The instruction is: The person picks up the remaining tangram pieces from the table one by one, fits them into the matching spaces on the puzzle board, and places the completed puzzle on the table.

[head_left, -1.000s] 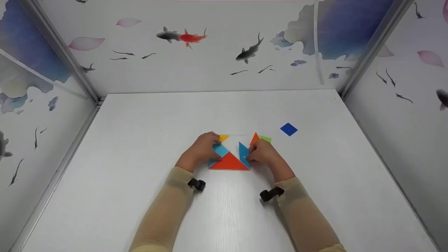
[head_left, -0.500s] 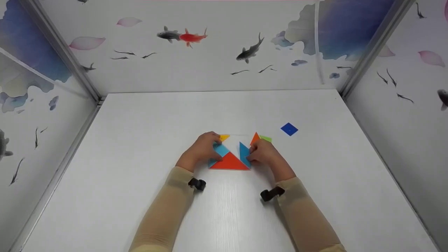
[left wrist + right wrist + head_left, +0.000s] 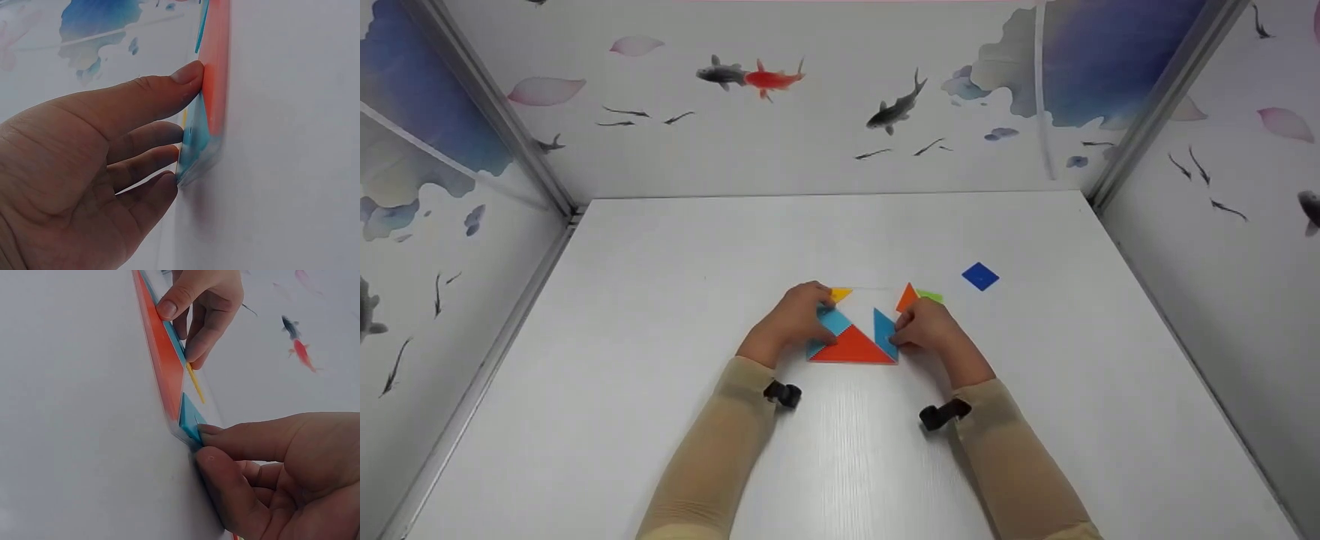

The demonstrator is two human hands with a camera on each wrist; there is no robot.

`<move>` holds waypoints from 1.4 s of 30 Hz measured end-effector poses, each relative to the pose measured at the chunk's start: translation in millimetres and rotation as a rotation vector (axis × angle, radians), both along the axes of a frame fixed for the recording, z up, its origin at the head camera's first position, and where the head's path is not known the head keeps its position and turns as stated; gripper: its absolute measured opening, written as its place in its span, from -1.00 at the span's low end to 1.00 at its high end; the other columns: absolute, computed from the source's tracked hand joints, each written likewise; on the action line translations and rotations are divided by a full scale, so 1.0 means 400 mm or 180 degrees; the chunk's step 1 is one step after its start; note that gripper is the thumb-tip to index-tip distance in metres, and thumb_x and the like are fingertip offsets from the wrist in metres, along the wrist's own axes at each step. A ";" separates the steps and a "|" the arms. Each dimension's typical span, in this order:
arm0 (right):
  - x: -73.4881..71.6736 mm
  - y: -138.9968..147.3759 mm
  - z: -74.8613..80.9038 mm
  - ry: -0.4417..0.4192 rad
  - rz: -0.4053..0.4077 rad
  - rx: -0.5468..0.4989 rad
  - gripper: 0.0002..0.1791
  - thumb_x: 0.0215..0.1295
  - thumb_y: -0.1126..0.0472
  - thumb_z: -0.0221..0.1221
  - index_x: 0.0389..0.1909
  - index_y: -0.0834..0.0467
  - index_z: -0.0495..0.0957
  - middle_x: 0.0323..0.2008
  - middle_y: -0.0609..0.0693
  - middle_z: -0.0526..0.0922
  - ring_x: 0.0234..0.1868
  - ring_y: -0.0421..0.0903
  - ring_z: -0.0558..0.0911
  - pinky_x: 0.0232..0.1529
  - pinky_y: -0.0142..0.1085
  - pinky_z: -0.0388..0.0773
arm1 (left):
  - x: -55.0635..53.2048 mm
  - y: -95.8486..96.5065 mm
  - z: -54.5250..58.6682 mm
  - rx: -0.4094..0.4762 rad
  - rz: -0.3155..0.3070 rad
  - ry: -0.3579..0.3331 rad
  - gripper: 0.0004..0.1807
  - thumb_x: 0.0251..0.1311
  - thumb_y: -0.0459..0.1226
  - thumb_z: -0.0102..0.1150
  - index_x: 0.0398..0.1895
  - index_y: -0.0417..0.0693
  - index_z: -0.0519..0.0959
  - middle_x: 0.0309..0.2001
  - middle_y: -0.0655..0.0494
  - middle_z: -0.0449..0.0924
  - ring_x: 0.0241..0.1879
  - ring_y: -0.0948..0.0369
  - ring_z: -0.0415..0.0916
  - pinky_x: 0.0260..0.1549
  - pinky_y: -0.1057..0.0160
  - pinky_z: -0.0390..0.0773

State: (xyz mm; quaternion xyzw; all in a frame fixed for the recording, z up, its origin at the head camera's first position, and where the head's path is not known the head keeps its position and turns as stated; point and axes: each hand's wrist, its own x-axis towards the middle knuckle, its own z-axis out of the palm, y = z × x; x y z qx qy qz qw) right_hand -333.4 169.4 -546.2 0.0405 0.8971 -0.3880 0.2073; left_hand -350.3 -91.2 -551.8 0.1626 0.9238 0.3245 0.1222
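A shallow tangram tray [image 3: 861, 307] with a white bottom lies on the table. Inside it are a big red-orange triangle [image 3: 855, 349], a light blue piece [image 3: 834, 322] and a yellow triangle [image 3: 841, 294]. My left hand [image 3: 795, 316] rests on the tray's left side, thumb on the pieces and fingers at the far-left edge; they cover part of the light blue piece. Between thumb and index finger my right hand [image 3: 928, 326] pinches a blue parallelogram [image 3: 883, 330] at the tray's right side. In the right wrist view this parallelogram [image 3: 189, 418] sits right beside the red-orange triangle [image 3: 166, 363].
Just beyond the right hand lie a small orange triangle [image 3: 907, 298] and a green piece [image 3: 931, 297], partly hidden by it. Farther right is a dark blue square [image 3: 980, 277]. Printed walls enclose the white table [image 3: 660, 300] at the back and both sides.
The blue parallelogram has shifted slightly toward me, its far tip a little lower, with the right hand's fingers still on it. The left hand has not visibly moved.
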 end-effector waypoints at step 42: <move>-0.001 0.006 0.000 -0.0006 -0.0029 0.0032 -0.91 0.32 0.25 0.45 -0.23 0.15 0.74 -0.24 0.08 0.70 -0.26 -0.02 0.65 -0.26 -0.39 0.64 | 0.005 0.008 0.004 -0.0044 0.0176 -0.0173 -0.39 0.09 -0.27 0.61 0.26 -0.10 0.67 0.55 0.02 0.38 0.57 -0.02 0.23 0.53 -0.01 0.42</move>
